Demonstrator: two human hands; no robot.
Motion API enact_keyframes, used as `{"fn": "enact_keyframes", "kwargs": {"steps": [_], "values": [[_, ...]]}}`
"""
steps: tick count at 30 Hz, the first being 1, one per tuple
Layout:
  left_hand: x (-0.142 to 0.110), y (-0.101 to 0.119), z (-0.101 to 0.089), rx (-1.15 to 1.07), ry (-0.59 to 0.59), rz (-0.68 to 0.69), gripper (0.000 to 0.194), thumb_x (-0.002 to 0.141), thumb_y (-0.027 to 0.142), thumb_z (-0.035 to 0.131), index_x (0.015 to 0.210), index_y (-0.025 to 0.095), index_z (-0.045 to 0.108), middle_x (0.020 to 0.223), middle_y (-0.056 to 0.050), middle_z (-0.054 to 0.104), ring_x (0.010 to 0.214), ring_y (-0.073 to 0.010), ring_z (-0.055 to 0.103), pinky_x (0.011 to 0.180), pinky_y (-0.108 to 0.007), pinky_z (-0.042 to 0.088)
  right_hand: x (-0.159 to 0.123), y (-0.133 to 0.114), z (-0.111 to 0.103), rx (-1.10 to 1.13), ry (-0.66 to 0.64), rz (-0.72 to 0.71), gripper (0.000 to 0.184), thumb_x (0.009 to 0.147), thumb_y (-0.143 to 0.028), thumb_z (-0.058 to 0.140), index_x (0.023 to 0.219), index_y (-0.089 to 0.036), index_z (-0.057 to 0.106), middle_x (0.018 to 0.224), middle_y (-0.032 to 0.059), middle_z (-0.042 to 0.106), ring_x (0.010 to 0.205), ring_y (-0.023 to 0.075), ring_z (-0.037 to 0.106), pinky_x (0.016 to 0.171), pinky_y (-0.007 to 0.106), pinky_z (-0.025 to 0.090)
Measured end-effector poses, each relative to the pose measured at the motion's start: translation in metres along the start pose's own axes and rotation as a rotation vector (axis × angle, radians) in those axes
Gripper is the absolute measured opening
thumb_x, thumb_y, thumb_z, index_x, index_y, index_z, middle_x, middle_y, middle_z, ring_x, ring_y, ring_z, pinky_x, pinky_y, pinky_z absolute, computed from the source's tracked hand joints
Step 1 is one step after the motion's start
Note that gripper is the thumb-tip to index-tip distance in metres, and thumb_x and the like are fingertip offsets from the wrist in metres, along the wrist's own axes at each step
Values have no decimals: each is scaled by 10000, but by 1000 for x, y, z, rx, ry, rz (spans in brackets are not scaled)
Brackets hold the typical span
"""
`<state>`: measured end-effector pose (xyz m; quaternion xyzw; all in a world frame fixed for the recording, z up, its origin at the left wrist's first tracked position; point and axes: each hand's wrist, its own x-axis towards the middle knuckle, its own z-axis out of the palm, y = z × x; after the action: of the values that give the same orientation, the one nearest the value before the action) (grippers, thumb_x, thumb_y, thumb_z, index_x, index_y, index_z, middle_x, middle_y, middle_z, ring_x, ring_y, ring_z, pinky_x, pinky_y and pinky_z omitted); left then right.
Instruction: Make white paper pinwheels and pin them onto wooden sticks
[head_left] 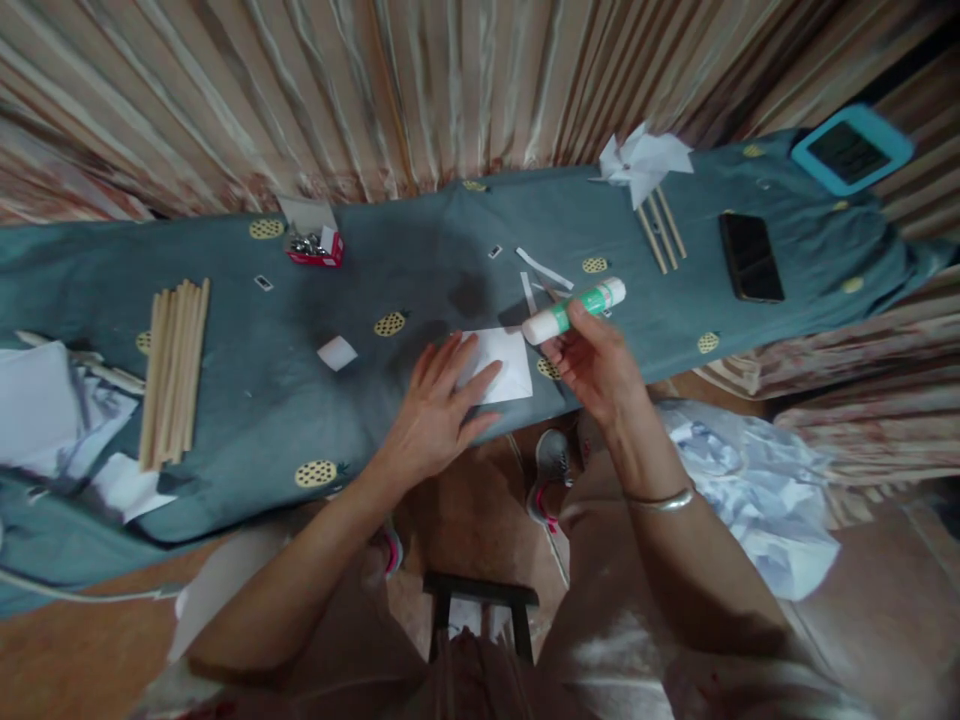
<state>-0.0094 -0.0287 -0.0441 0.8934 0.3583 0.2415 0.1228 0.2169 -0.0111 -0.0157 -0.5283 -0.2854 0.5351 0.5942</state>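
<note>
A square of white paper (507,366) lies near the front edge of the cloth-covered table. My left hand (439,410) rests flat on its left side, fingers spread, covering part of it. Above the paper's right edge, my right hand (600,365) is closed around a glue stick (576,310) with a green label and white ends. The glue stick is tilted, its lower left end close to the paper's upper right corner. Thin white paper strips (544,268) lie just beyond it. A smaller white paper piece (337,352) sits left of my left hand.
Wooden sticks (176,370) and white sheets (37,405) lie at the left. A red box of small metal items (315,248) stands behind. Right: paper pinwheels (645,165) on sticks, a phone (751,257), a blue-framed clock (853,150). A plastic bag of paper (750,480) is below.
</note>
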Motion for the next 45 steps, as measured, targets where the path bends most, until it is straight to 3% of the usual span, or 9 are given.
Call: {"fn": "enact_keyframes", "kwargs": {"steps": [2, 5, 9, 13, 16, 20, 26, 40, 45], "values": [[-3, -16, -16, 19, 126, -53, 511, 958, 417, 532, 1433, 246, 455, 1535, -153, 430, 1452, -313, 360, 1170, -542, 314, -3, 0, 1, 72, 1, 34, 251, 740, -439, 766, 818, -228, 654, 814, -34, 715, 739, 88, 701, 697, 190, 589], [-14, -47, -43, 110, 299, -244, 536, 901, 408, 609, 1403, 266, 488, 1475, -130, 496, 1406, -327, 413, 1159, -543, 341, -6, 0, 2, 121, -9, 61, 245, 738, -427, 761, 824, -224, 653, 823, -21, 733, 800, 120, 733, 719, 218, 609], [-35, -80, -63, 131, 265, -468, 549, 773, 451, 729, 1263, 236, 605, 1247, -142, 650, 1178, -368, 590, 1001, -554, 489, -9, 1, 2, 143, 2, 67, 274, 694, -421, 796, 810, -226, 643, 794, -24, 734, 771, 128, 736, 694, 226, 618], [-43, -90, -64, 121, 245, -523, 321, 785, 416, 684, 1046, 230, 688, 1042, -105, 715, 1011, -328, 655, 918, -499, 531, -11, 5, 9, 163, 5, 70, 320, 635, -400, 851, 769, -217, 625, 725, -47, 712, 662, 103, 701, 683, 219, 625], [-36, -83, -62, 63, 254, -541, 253, 800, 394, 652, 986, 231, 706, 1005, -84, 727, 942, -288, 680, 885, -445, 549, -17, 8, 20, 173, -46, 118, 344, 605, -399, 878, 747, -208, 629, 692, -53, 701, 637, 95, 688, 707, 221, 627], [-22, -57, -51, -139, 251, -525, 285, 824, 398, 642, 1049, 238, 711, 1071, -63, 737, 929, -241, 699, 866, -390, 568, -29, 11, 38, 191, -156, 218, 334, 590, -401, 886, 748, -188, 685, 770, 4, 750, 716, 122, 713, 766, 240, 620], [-11, -26, -33, -282, 232, -427, 282, 833, 401, 674, 1047, 224, 726, 1074, -62, 756, 965, -222, 708, 914, -367, 558, -35, 17, 55, 196, -230, 180, 322, 593, -417, 890, 757, -190, 733, 776, -6, 756, 690, 97, 682, 688, 200, 591], [-8, -19, -29, -305, 266, -339, 290, 831, 327, 728, 1092, 201, 725, 1105, -79, 753, 998, -219, 705, 938, -380, 556, -33, 22, 54, 203, -208, 156, 285, 590, -407, 902, 694, -199, 738, 758, 3, 762, 719, 112, 688, 769, 236, 585], [-8, -18, -29, -279, 298, -310, 293, 831, 321, 732, 1097, 200, 724, 1088, -70, 754, 982, -209, 705, 921, -354, 560, -34, 20, 57, 224, -197, 163, 290, 541, -399, 925, 652, -203, 741, 739, -7, 761, 696, 98, 680, 712, 194, 571]]}}
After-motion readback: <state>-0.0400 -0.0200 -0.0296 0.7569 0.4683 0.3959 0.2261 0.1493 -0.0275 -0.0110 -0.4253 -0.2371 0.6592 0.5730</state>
